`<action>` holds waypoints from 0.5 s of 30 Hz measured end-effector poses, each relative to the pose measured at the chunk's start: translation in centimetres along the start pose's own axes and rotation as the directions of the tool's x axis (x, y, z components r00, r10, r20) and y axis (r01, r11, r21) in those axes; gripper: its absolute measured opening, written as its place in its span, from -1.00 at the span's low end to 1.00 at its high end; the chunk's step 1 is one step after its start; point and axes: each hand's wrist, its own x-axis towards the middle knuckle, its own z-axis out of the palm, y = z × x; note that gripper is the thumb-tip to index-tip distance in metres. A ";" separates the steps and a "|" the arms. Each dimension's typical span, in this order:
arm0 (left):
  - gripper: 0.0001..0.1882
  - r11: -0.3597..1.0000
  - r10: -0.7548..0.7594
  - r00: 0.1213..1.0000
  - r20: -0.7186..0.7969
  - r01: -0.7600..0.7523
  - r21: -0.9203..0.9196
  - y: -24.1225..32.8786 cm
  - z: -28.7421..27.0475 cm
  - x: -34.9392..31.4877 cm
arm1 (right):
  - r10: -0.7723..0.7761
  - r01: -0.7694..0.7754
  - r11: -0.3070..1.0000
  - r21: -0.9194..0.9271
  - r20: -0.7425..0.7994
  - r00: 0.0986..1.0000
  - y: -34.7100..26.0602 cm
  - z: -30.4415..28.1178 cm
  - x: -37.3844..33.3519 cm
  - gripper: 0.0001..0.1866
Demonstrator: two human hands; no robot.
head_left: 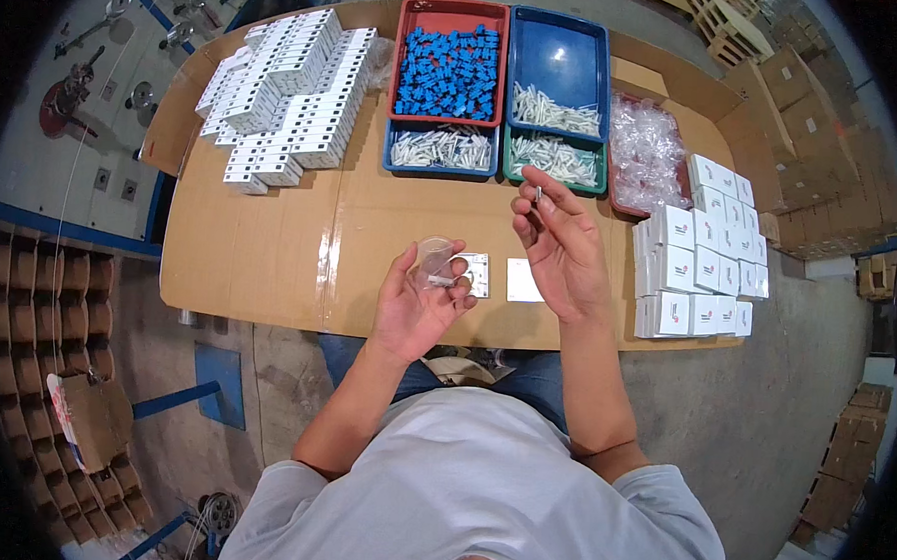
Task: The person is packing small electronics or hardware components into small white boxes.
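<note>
My left hand (417,304) is closed around a clear plastic pouch or shell (435,256), with something small and white at its lower end. Slightly farther off and to the right, my right hand (568,247) pinches a small, dark-and-light, shiny piece (538,194) between thumb and fingers; its kind is too small to make out. That hand is raised just in front of the green tray (600,177) of thin white pieces. A printed white card or flat box (478,275) lies on the table behind my left fingers, and a plain white square (522,281) beside it.
Across the cardboard-covered table (270,252) stand a red tray (403,38) of blue parts, two blue trays (561,50) (388,167) with thin white pieces, and a red tray of clear plastic packaging (646,149). White boxes are stacked at left (291,98) and right (705,246).
</note>
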 end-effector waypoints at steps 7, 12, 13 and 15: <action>-0.39 0.947 0.046 0.995 -0.088 -0.015 0.321 -1.0 2.0 0.4 | -0.063 0.063 0.998 -0.014 -0.029 0.998 0.2 -1.3 -0.9 -0.77; -0.36 0.879 0.029 0.997 -0.070 0.008 0.477 -1.2 2.8 0.6 | -0.094 0.086 0.988 -0.126 -0.059 0.994 0.3 -1.7 -1.1 -0.92; -0.36 0.880 0.029 0.997 -0.072 0.009 0.474 -1.2 2.8 0.6 | -0.090 0.082 0.989 -0.127 -0.061 0.994 0.3 -1.9 -1.1 -0.92; -0.36 0.892 0.008 0.996 -0.088 0.033 0.451 -1.3 3.0 0.6 | -0.073 0.069 0.992 -0.109 -0.032 0.997 0.2 -2.5 -1.1 -0.93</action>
